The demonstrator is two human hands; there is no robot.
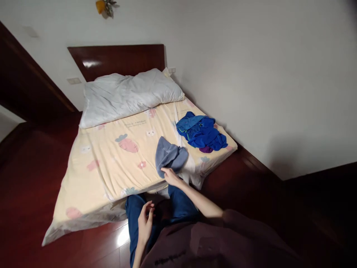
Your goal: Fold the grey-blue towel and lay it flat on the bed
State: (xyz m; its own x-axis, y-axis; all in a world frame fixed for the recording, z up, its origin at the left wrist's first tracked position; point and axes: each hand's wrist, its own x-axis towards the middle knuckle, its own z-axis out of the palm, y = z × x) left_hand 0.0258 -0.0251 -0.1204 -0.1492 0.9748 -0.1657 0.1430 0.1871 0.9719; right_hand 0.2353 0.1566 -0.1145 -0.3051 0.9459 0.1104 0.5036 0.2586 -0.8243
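Observation:
A grey-blue folded garment (pixel 170 155) lies near the foot edge of the bed (pixel 111 163). My right hand (pixel 170 176) reaches out to it, and its fingers touch the garment's near edge. My left hand (pixel 145 222) hangs low in front of my body with fingers loosely curled and nothing in it. A heap of bright blue clothes (pixel 201 131) lies on the bed's right side, apart from the grey garment.
The bed has a pale yellow sheet with cartoon prints and a white pillow (pixel 126 95) at a dark wooden headboard (pixel 117 59). A white wall (pixel 264 82) runs along the bed's right side. Dark red wooden floor (pixel 33 178) surrounds the bed.

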